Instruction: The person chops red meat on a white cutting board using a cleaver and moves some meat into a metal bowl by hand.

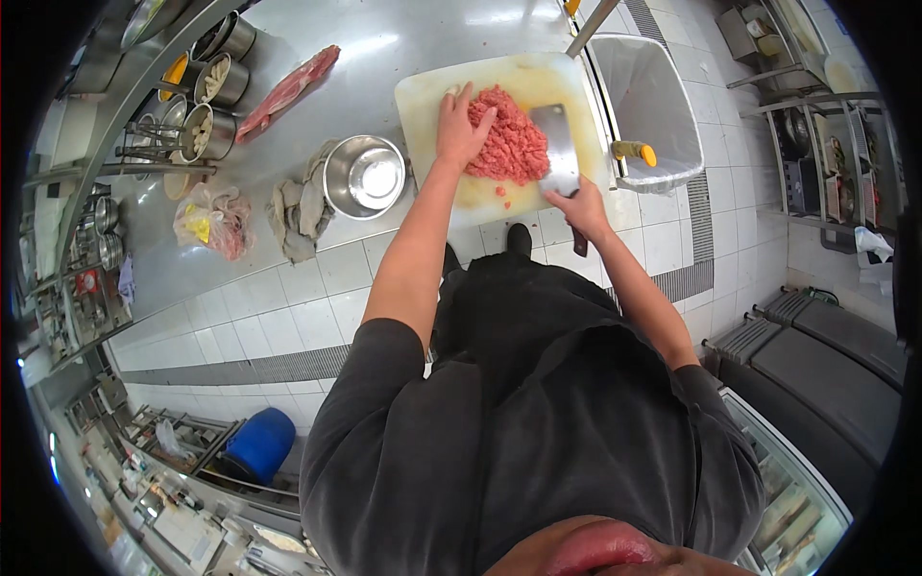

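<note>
A mound of minced raw meat [509, 139] lies on a white cutting board [427, 96] with yellowish stains. My left hand [463, 130] rests against the left side of the mound, its fingers spread. On the other side, my right hand [582, 209] grips the dark handle of a cleaver [557, 134]. The broad blade lies along the meat's right edge, over the board. A few small crumbs of mince sit apart near the board's front. Left of the board stands a round steel bowl [365, 177], with nothing visible inside but its shiny bottom.
Beside the bowl is a crumpled grey cloth [300, 211]; farther left, a knotted plastic bag [213, 221]. A long raw meat piece [288, 93] lies behind, near steel pots [202, 132] holding pale pieces. Right of the board stand a lined bin [653, 106] and a yellow-capped bottle [634, 152].
</note>
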{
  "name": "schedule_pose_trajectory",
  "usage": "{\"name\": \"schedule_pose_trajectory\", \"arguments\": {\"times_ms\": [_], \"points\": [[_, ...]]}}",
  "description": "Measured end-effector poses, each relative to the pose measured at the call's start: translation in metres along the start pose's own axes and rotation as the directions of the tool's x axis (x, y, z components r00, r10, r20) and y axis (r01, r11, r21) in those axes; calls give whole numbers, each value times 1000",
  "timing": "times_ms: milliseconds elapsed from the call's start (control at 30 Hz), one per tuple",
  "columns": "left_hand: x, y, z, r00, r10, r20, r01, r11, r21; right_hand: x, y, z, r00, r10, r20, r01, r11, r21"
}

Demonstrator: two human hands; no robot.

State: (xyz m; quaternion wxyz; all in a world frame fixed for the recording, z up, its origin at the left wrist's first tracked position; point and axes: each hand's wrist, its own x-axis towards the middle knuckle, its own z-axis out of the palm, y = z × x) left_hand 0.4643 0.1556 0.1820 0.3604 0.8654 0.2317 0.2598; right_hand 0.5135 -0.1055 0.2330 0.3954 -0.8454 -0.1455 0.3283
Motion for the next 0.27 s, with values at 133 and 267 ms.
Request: {"name": "schedule_pose_trajectory", "arguments": {"times_ms": [133,267], "points": [[23,5,14,985,79,155,-55,987,-150,39,-10,26,975,-215,-64,211,976,-52],[28,14,19,972,105,210,-60,975,-213,61,-34,35,986,-144,80,149,987,-58]]}}
